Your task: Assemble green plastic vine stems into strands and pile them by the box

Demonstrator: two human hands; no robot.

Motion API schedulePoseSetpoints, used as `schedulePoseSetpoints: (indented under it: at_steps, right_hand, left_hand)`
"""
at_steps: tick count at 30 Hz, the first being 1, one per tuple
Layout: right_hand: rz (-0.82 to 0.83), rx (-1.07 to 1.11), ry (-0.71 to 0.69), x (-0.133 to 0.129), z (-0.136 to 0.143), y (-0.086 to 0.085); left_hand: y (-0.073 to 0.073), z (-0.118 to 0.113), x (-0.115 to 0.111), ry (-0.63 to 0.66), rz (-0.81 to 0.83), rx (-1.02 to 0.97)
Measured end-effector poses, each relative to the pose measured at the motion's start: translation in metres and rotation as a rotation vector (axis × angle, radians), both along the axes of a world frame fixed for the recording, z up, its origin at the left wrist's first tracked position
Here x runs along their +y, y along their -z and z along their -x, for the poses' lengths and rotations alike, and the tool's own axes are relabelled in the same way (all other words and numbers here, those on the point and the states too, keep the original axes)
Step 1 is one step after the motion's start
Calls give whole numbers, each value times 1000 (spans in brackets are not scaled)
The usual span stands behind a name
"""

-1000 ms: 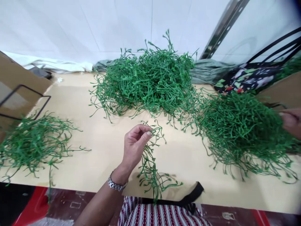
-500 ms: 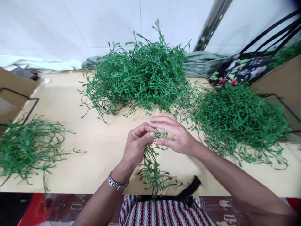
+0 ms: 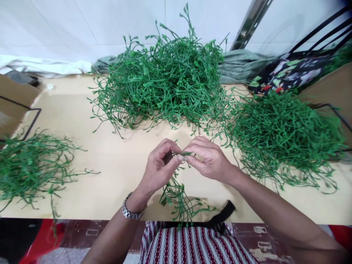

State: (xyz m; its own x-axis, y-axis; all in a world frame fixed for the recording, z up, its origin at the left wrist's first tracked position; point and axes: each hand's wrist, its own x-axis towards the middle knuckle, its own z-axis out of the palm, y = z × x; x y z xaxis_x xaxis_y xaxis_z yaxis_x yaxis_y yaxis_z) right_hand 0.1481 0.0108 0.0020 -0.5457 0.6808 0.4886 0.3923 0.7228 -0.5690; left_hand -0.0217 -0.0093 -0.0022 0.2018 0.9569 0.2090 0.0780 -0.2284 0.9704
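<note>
In the middle of the view, my left hand (image 3: 161,167) pinches thin green stems (image 3: 180,200) between thumb and fingers, and their branching ends hang toward the table's front edge. My right hand (image 3: 210,159) meets it from the right, its thumb and fingertips closed on the same stems. The thumbs are almost touching. Beyond both hands lies a large heap of green plastic-looking stems (image 3: 170,80). Fingers hide part of the held stems.
A second green pile (image 3: 286,132) lies right, a smaller one (image 3: 30,167) left. Cardboard boxes (image 3: 13,99) with dark wire frames stand at both sides. A black strap (image 3: 224,214) crosses the front edge of the pale table (image 3: 110,190). Floral cloth (image 3: 291,75) lies back right.
My right fingers have come in from loosely spread and closed on the stems at my left fingertips. The looped upper stems are now drawn together between both hands. The view has shifted slightly.
</note>
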Motion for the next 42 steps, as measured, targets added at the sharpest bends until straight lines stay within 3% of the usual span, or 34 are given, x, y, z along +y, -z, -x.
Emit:
schedulePoseSetpoints:
  at_steps: [3, 9, 12, 18, 21, 27, 31, 35, 42]
  right_hand:
    - [91, 54, -20, -2, 1, 3]
    - [570, 362, -107, -3, 1, 12]
    - [669, 352, -112, -4, -2, 17]
    - [721, 166, -77, -3, -7, 18]
    - [703, 193, -88, -4, -6, 21]
    - [899, 317, -168, -5, -5, 26]
    - [974, 201, -205, -3, -10, 18]
    - [926, 42, -213, -2, -14, 11]
    - [824, 32, -267, -3, -18, 14]
  left_hand:
    - [1, 0, -1, 45, 19, 14]
    - [4, 0, -1, 104, 114, 30]
    - [4, 2, 1, 125, 115, 112]
    - [2, 7, 5, 155, 39, 346]
    - [2, 7, 6, 204, 76, 425]
    - [-1, 3, 8, 228, 28, 608]
    - [-6, 4, 9, 201, -75, 780]
    - [-9, 5, 9, 260, -86, 773]
    - [-11, 3, 7, 357, -74, 728]
